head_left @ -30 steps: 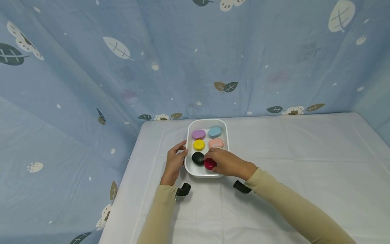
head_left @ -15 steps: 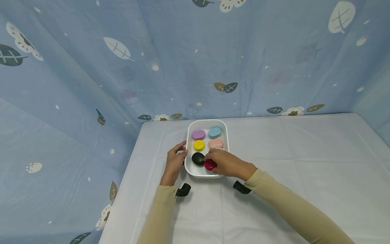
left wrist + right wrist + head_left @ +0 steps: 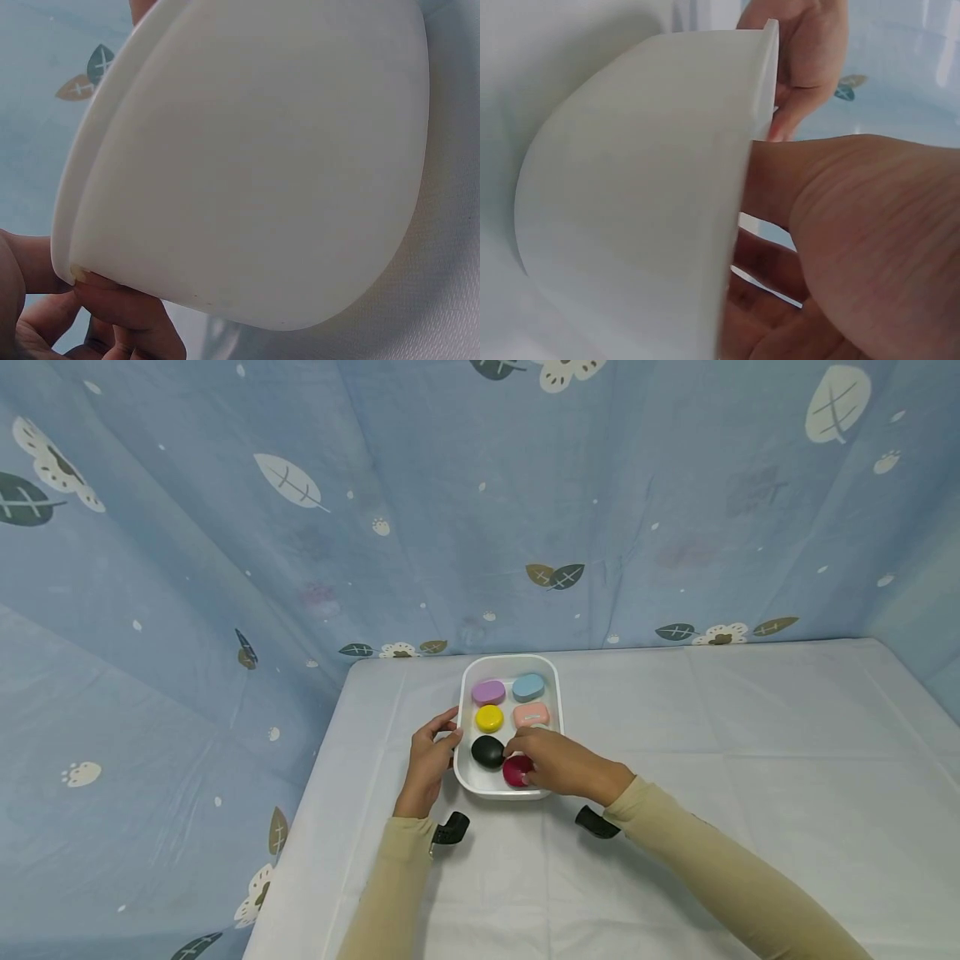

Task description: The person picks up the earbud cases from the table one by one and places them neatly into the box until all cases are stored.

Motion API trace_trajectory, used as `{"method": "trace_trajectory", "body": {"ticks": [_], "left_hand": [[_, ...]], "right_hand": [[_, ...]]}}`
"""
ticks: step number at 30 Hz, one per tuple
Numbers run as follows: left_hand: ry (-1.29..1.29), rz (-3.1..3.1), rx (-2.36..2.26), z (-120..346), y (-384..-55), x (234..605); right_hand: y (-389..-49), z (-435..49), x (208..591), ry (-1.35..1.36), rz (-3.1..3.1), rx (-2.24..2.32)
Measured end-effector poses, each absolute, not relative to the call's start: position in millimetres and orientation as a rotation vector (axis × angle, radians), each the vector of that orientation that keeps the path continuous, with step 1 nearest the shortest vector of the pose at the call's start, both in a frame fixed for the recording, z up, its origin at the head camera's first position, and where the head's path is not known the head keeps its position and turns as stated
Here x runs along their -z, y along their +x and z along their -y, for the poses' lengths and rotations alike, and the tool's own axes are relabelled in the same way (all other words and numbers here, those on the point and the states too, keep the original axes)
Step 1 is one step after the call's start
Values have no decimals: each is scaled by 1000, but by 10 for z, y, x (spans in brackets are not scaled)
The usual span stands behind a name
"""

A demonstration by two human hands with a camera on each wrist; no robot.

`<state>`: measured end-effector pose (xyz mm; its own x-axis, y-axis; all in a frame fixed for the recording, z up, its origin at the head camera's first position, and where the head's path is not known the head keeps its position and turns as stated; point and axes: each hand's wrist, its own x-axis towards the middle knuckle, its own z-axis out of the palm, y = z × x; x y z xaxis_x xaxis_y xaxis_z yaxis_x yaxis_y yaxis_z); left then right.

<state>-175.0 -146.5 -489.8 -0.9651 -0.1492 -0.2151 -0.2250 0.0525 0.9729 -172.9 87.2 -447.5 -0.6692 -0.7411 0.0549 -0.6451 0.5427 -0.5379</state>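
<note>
A white tray (image 3: 465, 781) with rounded corners stands upright on the table, several soap bars inside. At its left side my left hand (image 3: 429, 764) grips the rim between thumb and fingers, as the left wrist view shows closely. Reaching over the right rim, my right hand (image 3: 558, 762) pinches a crimson soap bar (image 3: 514, 772) low in the tray's near right corner. Beside that bar lies a black soap bar (image 3: 487, 752). Farther back are a yellow soap bar (image 3: 490, 719) and a pink one. In the right wrist view, the tray wall hides the right fingertips.
A purple soap bar (image 3: 489, 692) and a blue soap bar (image 3: 528, 687) lie at the tray's far end. A white cloth covers the table (image 3: 712, 793). Behind it hangs a blue patterned curtain (image 3: 480, 527). Black wrist mounts (image 3: 452, 828) show below the hands.
The crimson soap bar has shifted slightly toward the near rim, and more of it shows beneath my right fingers. My left hand keeps its grip on the tray.
</note>
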Motion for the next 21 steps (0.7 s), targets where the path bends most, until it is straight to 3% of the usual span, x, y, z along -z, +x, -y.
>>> {"method": "trace_trajectory", "body": {"ticks": [21], "left_hand": [[-406, -2242, -2078, 1471, -1763, 4914]], "right_hand": [[-1584, -1606, 4462, -900, -2871, 1217]]}}
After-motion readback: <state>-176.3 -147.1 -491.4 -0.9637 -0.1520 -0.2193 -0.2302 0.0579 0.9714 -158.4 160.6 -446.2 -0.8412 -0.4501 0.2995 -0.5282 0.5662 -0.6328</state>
